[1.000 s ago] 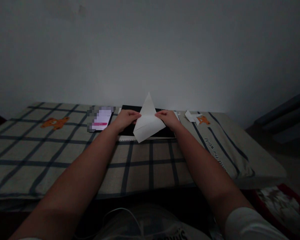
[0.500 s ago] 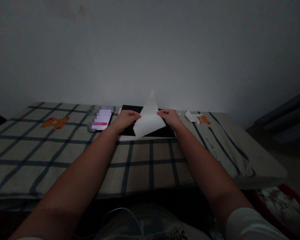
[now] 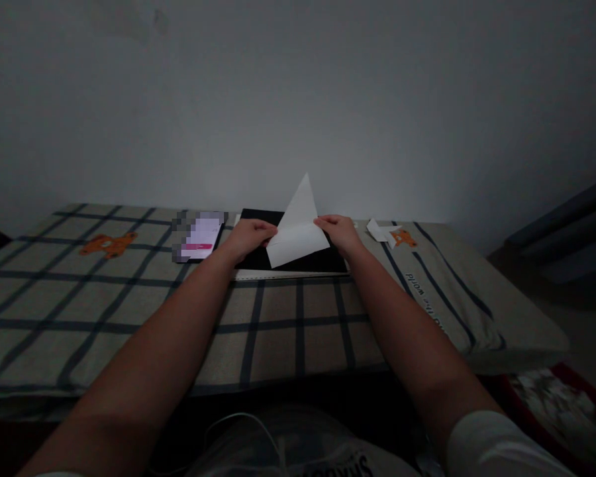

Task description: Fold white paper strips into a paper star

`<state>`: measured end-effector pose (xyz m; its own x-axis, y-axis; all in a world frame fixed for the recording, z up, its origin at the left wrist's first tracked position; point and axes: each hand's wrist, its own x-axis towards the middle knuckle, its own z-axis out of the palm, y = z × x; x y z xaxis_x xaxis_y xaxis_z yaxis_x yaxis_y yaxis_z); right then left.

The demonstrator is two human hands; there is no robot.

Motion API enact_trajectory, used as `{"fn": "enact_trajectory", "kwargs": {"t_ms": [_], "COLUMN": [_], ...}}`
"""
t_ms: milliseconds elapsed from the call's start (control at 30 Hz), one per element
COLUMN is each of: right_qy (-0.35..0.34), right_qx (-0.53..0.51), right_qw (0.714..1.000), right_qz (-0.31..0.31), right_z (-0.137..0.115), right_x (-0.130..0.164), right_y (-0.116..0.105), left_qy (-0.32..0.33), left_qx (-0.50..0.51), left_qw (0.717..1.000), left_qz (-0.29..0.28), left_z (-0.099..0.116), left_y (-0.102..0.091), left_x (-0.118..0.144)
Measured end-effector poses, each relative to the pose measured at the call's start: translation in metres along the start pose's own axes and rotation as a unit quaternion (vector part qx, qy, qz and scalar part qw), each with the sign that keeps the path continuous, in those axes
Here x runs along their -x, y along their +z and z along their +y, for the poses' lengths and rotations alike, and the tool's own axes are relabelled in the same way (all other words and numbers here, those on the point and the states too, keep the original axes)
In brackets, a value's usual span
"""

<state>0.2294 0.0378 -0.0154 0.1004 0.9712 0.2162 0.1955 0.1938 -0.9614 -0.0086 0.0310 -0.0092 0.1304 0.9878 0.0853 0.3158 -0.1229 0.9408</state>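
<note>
A white sheet of paper point(image 3: 300, 228), bent into a shape with a tall pointed top and a wider lower flap, is held up in the middle of the head view. My left hand point(image 3: 252, 238) pinches its left edge between thumb and fingers. On the opposite edge, my right hand point(image 3: 340, 233) grips the paper the same way. Beneath the paper lies a black flat board or folder point(image 3: 254, 260), with a pale edge showing along its front. The paper and both hands partly cover it.
A phone point(image 3: 203, 238) with a lit, partly blurred screen lies left of the black board. A small folded white paper piece point(image 3: 377, 230) is to the right. All rest on a checked tablecloth point(image 3: 278, 331) with bear prints, against a grey wall point(image 3: 298, 99).
The paper has tipped slightly, its point standing a little higher and further right and its lower edge raised. Both hands keep hold at nearly the same places.
</note>
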Motion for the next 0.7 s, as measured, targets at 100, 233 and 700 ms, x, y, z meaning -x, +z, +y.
{"fn": "enact_trajectory", "kwargs": {"t_ms": [100, 233, 700], "right_qy": [-0.005, -0.010, 0.023], "right_qx": [-0.005, -0.009, -0.008], "right_qw": [1.000, 1.000, 0.999], "right_qz": [0.003, 0.008, 0.031], "right_z": [0.0020, 0.0039, 0.0042], "right_x": [-0.0015, -0.0030, -0.0049], "right_y": [-0.0005, -0.0014, -0.0047], "left_qy": [-0.005, -0.004, -0.029], "left_qx": [-0.003, -0.018, 0.029], "left_qw": [1.000, 1.000, 0.999], "left_qz": [-0.013, 0.000, -0.028], "left_z": [0.0014, 0.0052, 0.0034], "left_y": [-0.0003, -0.0001, -0.0013], "left_x": [0.0015, 0.0044, 0.0035]}}
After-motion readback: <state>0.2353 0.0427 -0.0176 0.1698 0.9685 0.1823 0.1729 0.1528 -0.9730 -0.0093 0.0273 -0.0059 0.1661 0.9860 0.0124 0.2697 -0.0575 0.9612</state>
